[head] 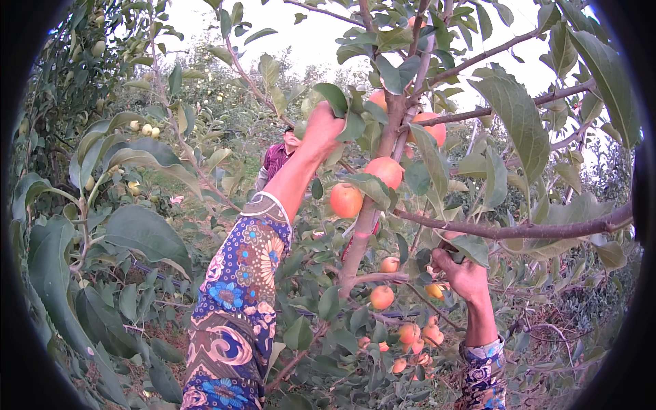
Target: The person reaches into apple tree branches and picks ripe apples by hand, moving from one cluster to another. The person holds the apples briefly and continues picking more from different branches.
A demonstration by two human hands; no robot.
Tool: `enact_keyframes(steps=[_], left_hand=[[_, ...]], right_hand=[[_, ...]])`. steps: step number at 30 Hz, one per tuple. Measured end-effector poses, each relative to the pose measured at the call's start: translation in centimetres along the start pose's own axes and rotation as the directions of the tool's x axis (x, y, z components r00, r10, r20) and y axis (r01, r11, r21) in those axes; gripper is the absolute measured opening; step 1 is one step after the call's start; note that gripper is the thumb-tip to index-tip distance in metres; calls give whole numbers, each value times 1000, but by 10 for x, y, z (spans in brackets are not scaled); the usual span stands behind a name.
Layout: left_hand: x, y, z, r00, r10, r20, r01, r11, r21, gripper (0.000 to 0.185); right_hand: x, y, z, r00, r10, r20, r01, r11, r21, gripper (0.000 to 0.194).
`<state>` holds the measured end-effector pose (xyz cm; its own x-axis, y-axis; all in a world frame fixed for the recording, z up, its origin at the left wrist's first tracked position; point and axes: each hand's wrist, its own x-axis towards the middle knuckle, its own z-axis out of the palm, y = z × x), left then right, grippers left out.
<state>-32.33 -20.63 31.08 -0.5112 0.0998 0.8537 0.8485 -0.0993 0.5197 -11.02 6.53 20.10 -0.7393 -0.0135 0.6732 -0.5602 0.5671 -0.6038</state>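
My left hand (324, 127) is raised to the left of the apple tree's trunk (361, 241), closed around apple leaves (352, 127) that partly cover its fingers. Below and right of it, two reddish-orange apples (346, 200) hang against the trunk, one partly behind a leaf. Lower on the right, my right hand (464, 274) is bent in among foliage under a thick side branch (512, 231). A leaf (471, 249) hangs over its fingers, so what they hold is hidden. Both arms wear flower-patterned sleeves (241, 307).
More apples (410, 334) cluster low on the tree, and a large one (430, 128) hangs behind an upper branch (476, 115). Big leaves (148, 238) crowd the left side. A person in a striped shirt (277, 160) stands behind my left forearm. Other fruit trees (56, 102) grow beyond.
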Motion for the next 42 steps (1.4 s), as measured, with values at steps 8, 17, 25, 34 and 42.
enact_keyframes(steps=[8, 17, 25, 34, 42], left_hand=[[9, -8, -5, 991, -136, 23, 105, 851, 515, 27], [34, -32, 52, 842, -494, 218, 345, 803, 486, 26], [41, -53, 64, 826, -491, 276, 379, 847, 373, 27], [38, -44, 61, 813, -524, 253, 519, 850, 90, 18], [33, -40, 60, 879, -462, 119, 462, 886, 26, 11]], right_hand=[[-10, -9, 7, 993, 114, -35, -101, 960, 262, 10], [-18, -9, 15, 999, 46, 21, -49, 969, 240, 17], [-23, -12, 15, 998, 29, 53, -39, 979, 202, 19], [-25, -21, 23, 999, 42, -29, -35, 978, 206, 8], [-33, -19, 11, 998, 46, -45, -37, 982, 184, 12]])
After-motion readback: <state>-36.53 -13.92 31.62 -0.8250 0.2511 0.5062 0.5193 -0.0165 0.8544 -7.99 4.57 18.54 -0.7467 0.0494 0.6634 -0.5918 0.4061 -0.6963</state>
